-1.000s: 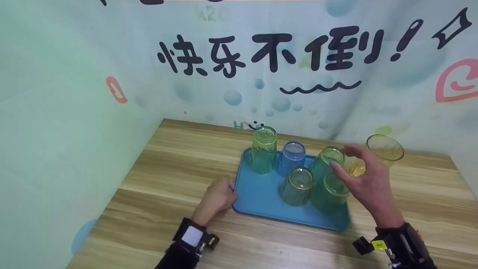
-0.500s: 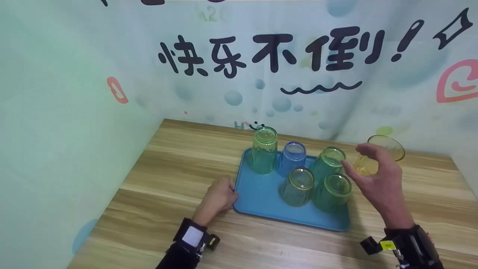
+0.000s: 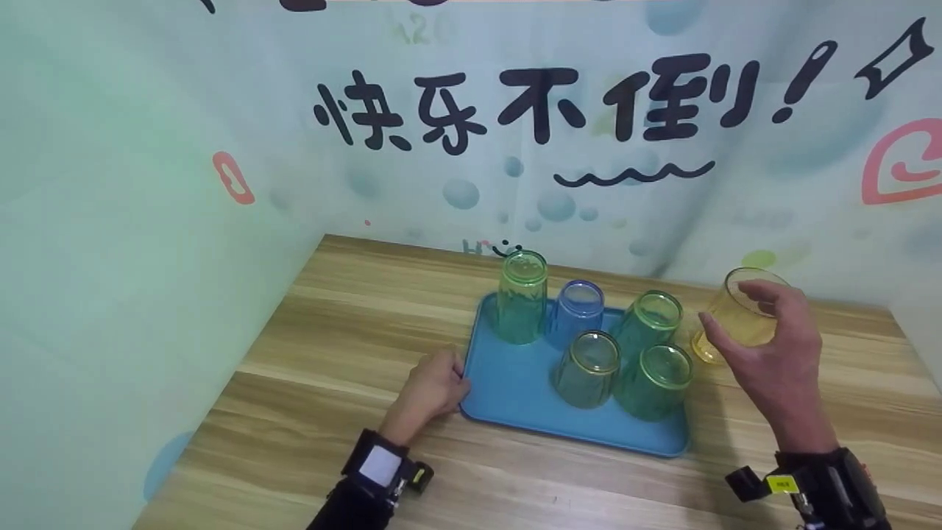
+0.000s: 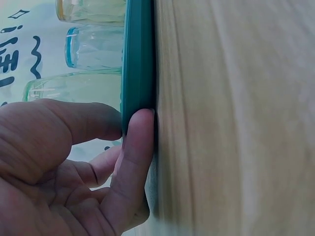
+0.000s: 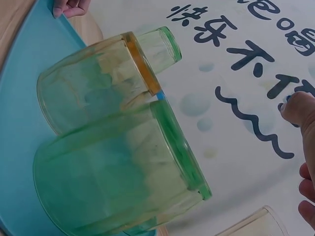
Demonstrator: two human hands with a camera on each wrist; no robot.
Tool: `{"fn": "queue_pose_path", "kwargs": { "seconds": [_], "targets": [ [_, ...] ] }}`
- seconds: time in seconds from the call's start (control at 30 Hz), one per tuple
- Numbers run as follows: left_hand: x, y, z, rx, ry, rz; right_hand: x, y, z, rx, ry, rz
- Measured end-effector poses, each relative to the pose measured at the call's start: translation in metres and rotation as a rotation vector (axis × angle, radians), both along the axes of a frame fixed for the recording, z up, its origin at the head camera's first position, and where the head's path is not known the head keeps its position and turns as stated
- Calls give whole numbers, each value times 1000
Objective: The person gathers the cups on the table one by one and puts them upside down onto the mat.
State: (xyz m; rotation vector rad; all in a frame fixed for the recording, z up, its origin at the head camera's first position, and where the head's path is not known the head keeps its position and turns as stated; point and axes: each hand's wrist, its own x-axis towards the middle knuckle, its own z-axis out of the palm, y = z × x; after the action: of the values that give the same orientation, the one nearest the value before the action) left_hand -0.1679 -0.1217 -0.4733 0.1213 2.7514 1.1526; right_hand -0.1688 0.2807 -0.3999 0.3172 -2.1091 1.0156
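A blue tray (image 3: pixel 508 386) lies on the table with several upturned glasses on it. My left hand (image 3: pixel 434 383) pinches its left edge; in the left wrist view the thumb and a finger (image 4: pixel 135 147) meet at the tray rim. Right of the tray, a yellow glass (image 3: pixel 717 335) stands mouth up on the wood. My right hand (image 3: pixel 784 361) is beside and partly in front of it, thumb and fingers spread apart with nothing gripped. The right wrist view has that glass's rim (image 5: pixel 263 216) below the fingers, a gap between them.
On the tray stand a tall green glass (image 3: pixel 521 302), a blue glass (image 3: pixel 578 316), an amber-rimmed glass (image 3: pixel 585 375) and two more green glasses, one at the right front (image 3: pixel 655 386). A printed cloth (image 3: pixel 441 184) hangs behind the wooden table (image 3: pixel 331 331).
My right hand has moved right, from beside the green glasses on the tray to the yellow glass. My left hand stays on the tray edge, and the glasses have not moved.
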Motion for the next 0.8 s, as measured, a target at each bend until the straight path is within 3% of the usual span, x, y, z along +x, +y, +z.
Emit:
{"fn": "queue_pose_path", "kwargs": {
  "seconds": [0.53, 0.8],
  "targets": [
    [-1, 1, 0, 53, -57, 10, 4, 16, 4, -53, -11, -102],
    [-1, 2, 1, 56, -79, 17, -1, 32, -6, -89, -22, -150]
  ]
}}
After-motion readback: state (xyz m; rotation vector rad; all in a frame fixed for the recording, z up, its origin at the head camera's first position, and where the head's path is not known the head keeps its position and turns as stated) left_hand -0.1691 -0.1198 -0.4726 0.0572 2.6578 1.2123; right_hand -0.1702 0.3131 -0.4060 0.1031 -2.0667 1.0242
